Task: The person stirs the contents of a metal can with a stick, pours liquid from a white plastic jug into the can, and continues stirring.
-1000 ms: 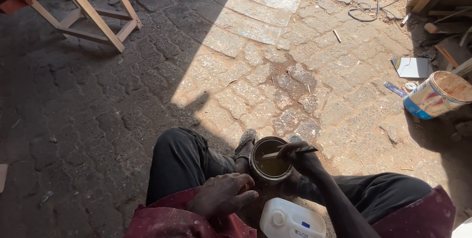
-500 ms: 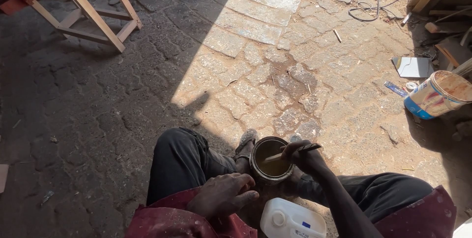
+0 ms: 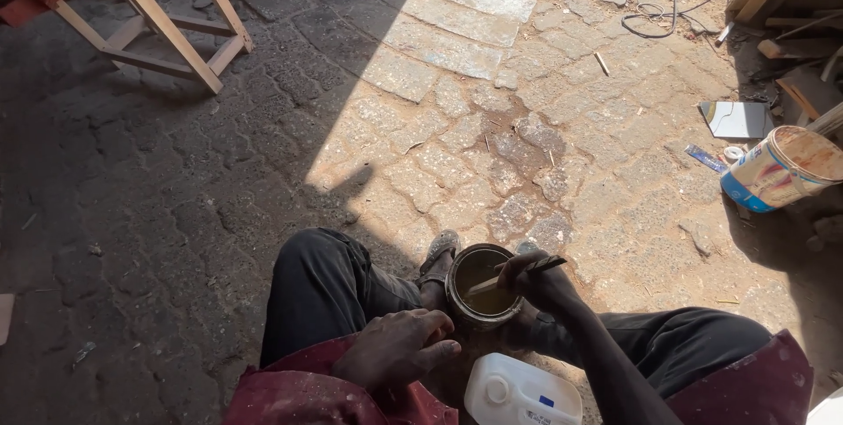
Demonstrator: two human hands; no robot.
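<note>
Looks like an outdoor carpentry yard, pretty rough setup. Cobbled stone ground [image 3: 439, 109], half in shade, an unfinished wooden frame [image 3: 167, 21] in the corner, planks [image 3: 781, 3] and a loose cable [image 3: 667, 3] off to the side, plus a paint-smeared bucket [image 3: 777, 170] lying tipped over.

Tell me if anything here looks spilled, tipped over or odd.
The stained bucket at right leans tilted beside a loose flat sheet and scraps. The tin being stirred by the right hand stands upright; no spill shows around it.

white jug [image 3: 520, 392] cropped, stick [image 3: 514, 274] end submerged
</note>
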